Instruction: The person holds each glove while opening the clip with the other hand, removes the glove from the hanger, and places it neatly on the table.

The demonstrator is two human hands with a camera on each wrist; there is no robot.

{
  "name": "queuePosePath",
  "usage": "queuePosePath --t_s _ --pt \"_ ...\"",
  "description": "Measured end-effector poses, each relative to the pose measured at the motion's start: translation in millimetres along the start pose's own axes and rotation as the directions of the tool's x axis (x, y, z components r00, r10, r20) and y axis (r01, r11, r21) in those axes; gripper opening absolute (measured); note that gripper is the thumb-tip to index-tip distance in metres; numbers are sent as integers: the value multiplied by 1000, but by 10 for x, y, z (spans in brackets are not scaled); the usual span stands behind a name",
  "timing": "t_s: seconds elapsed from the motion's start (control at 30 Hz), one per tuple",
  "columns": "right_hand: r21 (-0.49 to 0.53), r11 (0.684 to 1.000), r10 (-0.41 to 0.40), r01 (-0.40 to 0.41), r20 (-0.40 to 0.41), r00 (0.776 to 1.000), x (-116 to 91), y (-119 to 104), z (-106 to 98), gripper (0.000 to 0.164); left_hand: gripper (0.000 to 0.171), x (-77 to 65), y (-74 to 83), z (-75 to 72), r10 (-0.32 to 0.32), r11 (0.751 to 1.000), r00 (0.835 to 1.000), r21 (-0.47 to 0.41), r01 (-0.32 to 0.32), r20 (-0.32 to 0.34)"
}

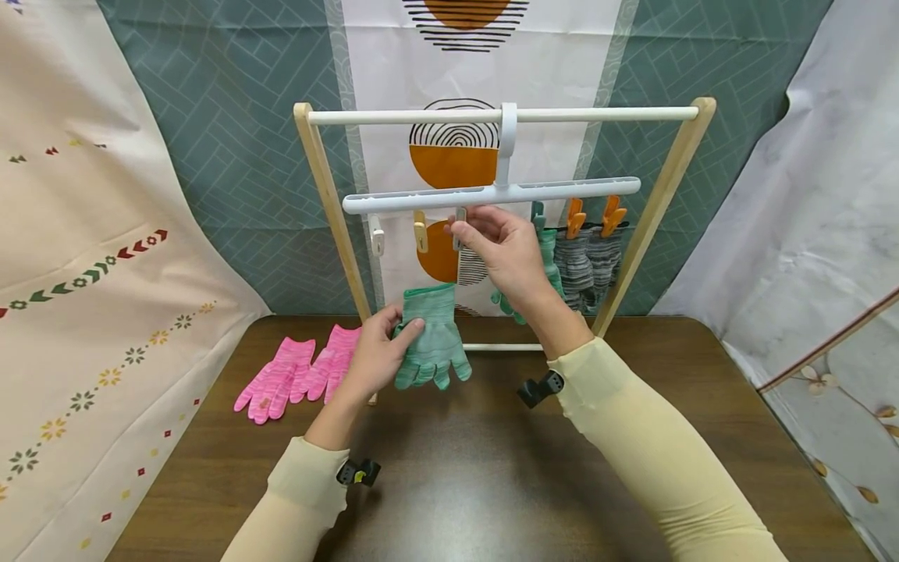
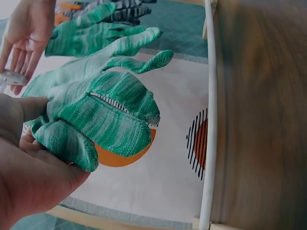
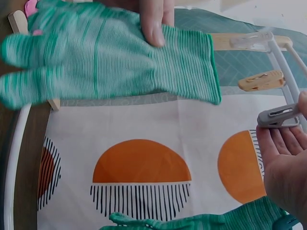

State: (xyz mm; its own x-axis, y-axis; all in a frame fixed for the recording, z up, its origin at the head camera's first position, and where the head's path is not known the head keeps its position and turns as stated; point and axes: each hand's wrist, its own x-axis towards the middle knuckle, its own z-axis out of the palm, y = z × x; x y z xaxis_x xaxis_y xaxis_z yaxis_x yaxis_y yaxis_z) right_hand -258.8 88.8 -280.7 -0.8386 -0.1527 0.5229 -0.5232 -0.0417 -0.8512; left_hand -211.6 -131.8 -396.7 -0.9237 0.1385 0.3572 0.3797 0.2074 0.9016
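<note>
We hold a green glove [image 1: 431,336] in our left hand [image 1: 375,355] below the hanger [image 1: 492,195]; our right hand [image 1: 502,250] pinches a grey clip [image 3: 280,116]. Three gloves hang (pink pair [image 1: 295,375] waits).

Knitted cloth green glove [image 1: 430,339]; smooth white plastic hanger bar [image 1: 492,194]; pale wood frame [image 1: 330,204]; glossy dark table [image 1: 456,484].

Bright even light; soft shadows on table [image 1: 435,499]; wrist views blurred at edges.
</note>
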Motion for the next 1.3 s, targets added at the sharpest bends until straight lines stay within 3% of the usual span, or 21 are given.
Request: queuePosePath --t_s 0.33,0.63,0.83,1.3 --pt "9 1000 -20 20 33 999 4 2 -15 37 20 -148 -9 -266 -27 1000 1000 8 27 -12" --pt "20 1000 -8 7 32 999 22 -10 -8 35 26 -295 -54 -499 -146 989 988 -5 146 -48" --pt "37 999 -9 8 27 1000 21 -8 -4 37 26 -394 -142 -628 -192 981 980 -29 191 -47" --pt "39 999 12 -12 8 1000 11 14 -20 37 35 -582 -140 -994 -255 960 963 99 263 -83"
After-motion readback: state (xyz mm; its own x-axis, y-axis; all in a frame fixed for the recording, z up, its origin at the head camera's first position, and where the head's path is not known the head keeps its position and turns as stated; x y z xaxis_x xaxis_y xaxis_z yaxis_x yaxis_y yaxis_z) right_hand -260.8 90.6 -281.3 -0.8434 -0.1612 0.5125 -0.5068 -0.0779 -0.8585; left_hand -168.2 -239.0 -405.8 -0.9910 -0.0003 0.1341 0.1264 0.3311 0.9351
